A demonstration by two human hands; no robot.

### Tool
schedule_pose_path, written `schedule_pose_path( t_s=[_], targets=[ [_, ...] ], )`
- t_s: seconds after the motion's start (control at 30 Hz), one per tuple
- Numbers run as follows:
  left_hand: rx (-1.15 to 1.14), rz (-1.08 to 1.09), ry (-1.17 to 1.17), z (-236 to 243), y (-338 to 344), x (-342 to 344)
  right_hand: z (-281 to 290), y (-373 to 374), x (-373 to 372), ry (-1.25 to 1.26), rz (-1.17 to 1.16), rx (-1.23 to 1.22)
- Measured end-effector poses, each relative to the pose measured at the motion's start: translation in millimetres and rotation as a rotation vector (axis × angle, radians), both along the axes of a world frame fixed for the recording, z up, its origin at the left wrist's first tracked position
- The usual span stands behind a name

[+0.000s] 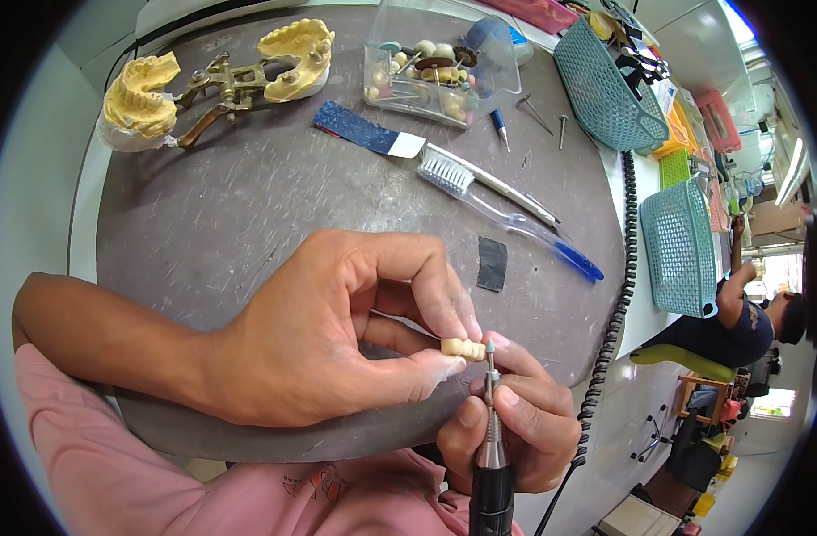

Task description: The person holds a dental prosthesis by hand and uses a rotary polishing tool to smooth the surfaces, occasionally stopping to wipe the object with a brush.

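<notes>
Between thumb and fingertips, my left hand (337, 330) pinches a small cream-coloured dental bridge (463, 348), a row of joined tooth crowns. My right hand (525, 415) grips a black and silver dental handpiece (493, 447) like a pen, its shaft pointing away from me. The greenish pointed tip (490, 347) of its bur stands at the bridge's right end; whether it touches cannot be made out. Both hands are close together over the near part of the grey work mat (248, 205). Fine white dust marks the left thumb and fingertips.
An articulator (225, 85) with yellow dental casts stands far left. Beyond the hands lie a toothbrush (507, 219), a blue strip (359, 127), and a dark patch (492, 263). A clear box (440, 67) holds polishing bits. Teal baskets (679, 250) and a coiled cord (625, 250) line the right; another person (748, 308) sits beyond.
</notes>
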State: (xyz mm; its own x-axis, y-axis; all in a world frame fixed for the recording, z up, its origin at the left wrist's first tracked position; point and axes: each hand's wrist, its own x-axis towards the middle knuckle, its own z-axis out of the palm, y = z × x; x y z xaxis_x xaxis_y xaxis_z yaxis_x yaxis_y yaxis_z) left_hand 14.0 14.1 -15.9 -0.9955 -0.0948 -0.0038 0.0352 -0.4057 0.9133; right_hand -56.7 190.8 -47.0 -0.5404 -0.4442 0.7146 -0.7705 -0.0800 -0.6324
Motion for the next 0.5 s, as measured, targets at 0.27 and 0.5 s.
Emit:
schedule_pose_path(
  t_s=[0.27, 0.5],
  targets=[
    [-0.014, 0.004, 0.008, -0.2, 0.2, 0.1, -0.7, -0.3, -0.2, -0.006, -0.001, 0.011],
    [-0.009, 0.004, 0.013, -1.7, -0.4, -0.3, 1.0, -1.1, -0.9, 0.002, 0.001, 0.006]
  ],
)
